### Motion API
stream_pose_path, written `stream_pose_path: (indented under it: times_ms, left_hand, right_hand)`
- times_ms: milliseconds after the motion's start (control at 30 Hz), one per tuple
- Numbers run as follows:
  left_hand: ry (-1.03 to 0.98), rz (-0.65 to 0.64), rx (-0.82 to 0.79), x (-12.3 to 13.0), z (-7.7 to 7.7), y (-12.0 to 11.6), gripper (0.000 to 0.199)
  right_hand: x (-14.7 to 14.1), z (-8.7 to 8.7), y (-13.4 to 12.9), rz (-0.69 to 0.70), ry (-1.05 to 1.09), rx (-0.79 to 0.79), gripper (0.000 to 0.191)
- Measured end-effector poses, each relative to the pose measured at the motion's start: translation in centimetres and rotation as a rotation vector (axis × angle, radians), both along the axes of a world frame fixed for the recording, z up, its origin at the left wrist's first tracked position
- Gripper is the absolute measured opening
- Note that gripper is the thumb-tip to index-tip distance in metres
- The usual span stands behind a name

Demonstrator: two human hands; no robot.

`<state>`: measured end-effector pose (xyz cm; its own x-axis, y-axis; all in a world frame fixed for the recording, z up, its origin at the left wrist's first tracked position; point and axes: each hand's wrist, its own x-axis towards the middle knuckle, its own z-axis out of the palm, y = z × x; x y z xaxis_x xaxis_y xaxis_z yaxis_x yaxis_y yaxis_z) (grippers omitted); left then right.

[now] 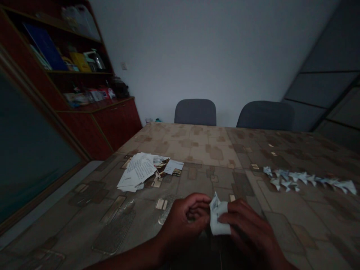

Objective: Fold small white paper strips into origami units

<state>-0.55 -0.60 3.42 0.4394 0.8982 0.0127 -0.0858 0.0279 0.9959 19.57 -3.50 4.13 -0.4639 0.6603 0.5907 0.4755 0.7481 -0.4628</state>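
My left hand (182, 221) and my right hand (244, 228) meet low in the view, and their fingers pinch a small folded piece of white printed paper (218, 221) from either side. Part of that paper is hidden behind my fingers. Farther left on the patterned tablecloth lies a loose pile of printed paper sheets and slips (137, 171), out of reach of my fingertips. To the right, several small folded paper pieces (306, 179) lie in a rough row.
The table (197, 146) has a beige and brown patterned cover. Beyond it stand two grey chairs (195, 112) (266, 116). A dark red cabinet (98, 127) with cluttered shelves stands at the left, and a dark glass panel (33, 150) is nearer.
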Motion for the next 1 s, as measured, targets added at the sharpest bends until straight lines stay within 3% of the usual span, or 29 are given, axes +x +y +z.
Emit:
stream_pose_path:
  times_ms: [67,200,400,567,733,933,1000]
  left_hand:
    - [0.058,-0.001,0.053,0.0,0.2,-0.1,0.028]
    - [0.099,-0.041,0.158,-0.1,0.8,-0.2,0.050]
    - [0.258,-0.013,0.499,-0.5,0.3,0.0,0.020]
    - [0.293,0.062,0.665,-0.5,-0.3,0.2,0.020]
    - [0.285,0.111,0.758,-0.4,-0.4,-0.2,0.017]
    - [0.299,0.123,0.896,-0.3,-0.3,-0.4,0.021]
    - [0.310,0.124,0.951,-0.2,-0.1,-0.4,0.022]
  right_hand:
    - [-0.1,0.0,-0.1,0.009,0.009,-0.014,0.027]
    - [-0.1,0.1,-0.2,0.011,-0.003,-0.041,0.027]
    - [-0.2,0.1,-0.2,0.018,-0.013,-0.065,0.032]
    - [-0.5,0.1,-0.2,-0.083,0.016,0.009,0.036]
    - [-0.7,-0.2,-0.5,-0.160,0.057,-0.025,0.028]
    - [-0.7,-1.4,-0.8,-0.264,0.150,-0.183,0.040]
    - [-0.8,-1.2,-0.8,-0.225,0.118,-0.186,0.025]
